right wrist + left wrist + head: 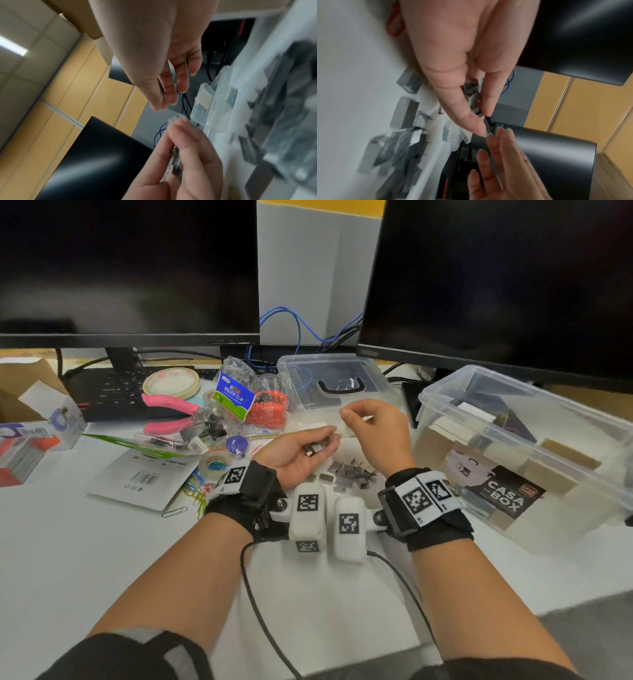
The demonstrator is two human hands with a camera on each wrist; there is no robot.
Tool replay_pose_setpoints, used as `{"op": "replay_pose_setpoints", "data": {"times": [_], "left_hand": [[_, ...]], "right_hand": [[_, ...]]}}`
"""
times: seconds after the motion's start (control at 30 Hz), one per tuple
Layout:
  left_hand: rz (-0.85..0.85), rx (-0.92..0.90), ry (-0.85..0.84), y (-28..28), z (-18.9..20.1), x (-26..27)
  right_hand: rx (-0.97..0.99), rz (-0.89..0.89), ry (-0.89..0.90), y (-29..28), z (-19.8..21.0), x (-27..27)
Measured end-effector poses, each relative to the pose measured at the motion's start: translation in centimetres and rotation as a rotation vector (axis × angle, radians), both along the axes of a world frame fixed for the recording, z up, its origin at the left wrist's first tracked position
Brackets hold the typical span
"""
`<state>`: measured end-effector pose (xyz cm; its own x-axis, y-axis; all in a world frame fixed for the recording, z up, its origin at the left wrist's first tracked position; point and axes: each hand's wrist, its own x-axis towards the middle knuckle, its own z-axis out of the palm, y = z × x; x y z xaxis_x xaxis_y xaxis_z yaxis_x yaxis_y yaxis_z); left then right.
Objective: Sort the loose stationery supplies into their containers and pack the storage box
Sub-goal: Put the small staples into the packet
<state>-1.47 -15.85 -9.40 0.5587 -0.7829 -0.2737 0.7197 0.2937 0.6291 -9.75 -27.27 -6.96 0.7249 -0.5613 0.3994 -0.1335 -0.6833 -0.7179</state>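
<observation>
My left hand (329,440) is turned palm up over the desk, fingers curled round a small bunch of metal staple strips (317,449). In the left wrist view the staple strips (471,88) sit between thumb and fingers of that left hand (485,123). More staple strips (349,472) lie loose in a pile on the white desk just below both hands. My right hand (349,414) hovers to the right of and slightly above the left. Its fingers (171,100) are relaxed with nothing plainly seen in them. The clear storage box (445,392) stands open at the right.
The box's clear lid (308,364) lies behind the hands. To the left lie a binder clip bag (236,397), pink pliers (171,412), a tape roll (171,383), coloured paper clips (195,491) and a keyboard (113,392). Two dark monitors stand at the back.
</observation>
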Motion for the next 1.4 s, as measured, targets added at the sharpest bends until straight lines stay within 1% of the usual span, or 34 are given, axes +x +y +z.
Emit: {"op": "replay_pose_setpoints", "data": {"times": [0.1,0.17,0.3,0.37,0.43,0.47,0.53,0.6,0.67,0.7,0.77,0.83,0.87,0.9,1.0,1.07,1.17,1.23,1.27,1.33,1.37,1.4], "left_hand": [[-0.046,0.025,-0.046,-0.2,1.1,-1.0],[-0.096,0.05,-0.133,-0.7,2.7,-1.5],[-0.225,0.099,-0.401,-3.6,7.9,-3.7],[-0.303,0.123,-0.568,-5.8,10.7,-6.0],[-0.377,0.168,-0.768,-7.9,12.9,-8.6],[-0.41,0.221,-0.904,-9.0,13.7,-10.0],[-0.459,0.381,-1.243,-11.4,14.6,-12.2],[-0.503,0.526,-1.564,-13.6,14.7,-13.9],[-0.554,0.68,-1.851,-15.3,14.3,-15.0],[-0.585,0.751,-1.959,-16.2,13.9,-15.2],[-0.647,0.868,-2.137,-17.0,13.5,-15.6],[-0.7,0.932,-2.278,-17.6,13.2,-15.8],[-0.724,0.943,-2.321,-17.9,13.0,-15.9],[-0.729,0.986,-2.328,-18.3,12.4,-15.9],[-0.74,1.062,-2.485,-18.8,11.5,-16.4],[-0.767,1.14,-2.507,-18.8,11.7,-16.2],[-0.841,1.091,-2.429,-18.4,12.5,-16.3],[-0.877,1.066,-2.401,-18.8,12.3,-16.7],[-0.881,1.081,-2.398,-19.0,12.1,-17.0],[-0.832,1.106,-2.321,-18.7,12.1,-17.3],[-0.825,1.093,-2.26,-18.4,12.3,-17.0],[-0.816,1.032,-2.207,-18.1,12.6,-16.7]], "right_hand": [[-0.019,-0.027,0.013,-0.4,1.4,-2.1],[-0.061,-0.056,0.011,-0.7,2.6,-3.7],[-0.181,-0.159,-0.082,-1.6,5.6,-7.8],[-0.225,-0.246,-0.124,-2.7,6.8,-10.2],[-0.257,-0.349,-0.132,-4.2,7.4,-12.8],[-0.271,-0.411,-0.124,-5.1,7.5,-14.1],[-0.287,-0.534,-0.092,-6.8,7.3,-16.5],[-0.293,-0.605,-0.066,-8.3,6.8,-18.2],[-0.294,-0.605,-0.048,-9.0,6.0,-18.9],[-0.287,-0.596,-0.042,-9.2,5.7,-19.0],[-0.261,-0.584,-0.035,-9.4,5.2,-19.0],[-0.246,-0.567,-0.024,-9.6,5.0,-18.9],[-0.241,-0.561,-0.022,-9.7,5.0,-18.9],[-0.231,-0.56,-0.024,-9.8,5.0,-18.9],[-0.207,-0.572,-0.031,-9.8,4.9,-18.9],[-0.197,-0.574,-0.029,-9.8,4.9,-18.9],[-0.196,-0.572,-0.019,-9.7,5.0,-18.8],[-0.2,-0.577,-0.011,-9.6,5.0,-18.8],[-0.203,-0.579,-0.004,-9.6,5.0,-18.8],[-0.206,-0.582,0.011,-9.5,5.1,-18.8],[-0.209,-0.579,0.018,-9.5,5.1,-18.9],[-0.216,-0.573,0.027,-9.5,5.2,-18.9]]}}
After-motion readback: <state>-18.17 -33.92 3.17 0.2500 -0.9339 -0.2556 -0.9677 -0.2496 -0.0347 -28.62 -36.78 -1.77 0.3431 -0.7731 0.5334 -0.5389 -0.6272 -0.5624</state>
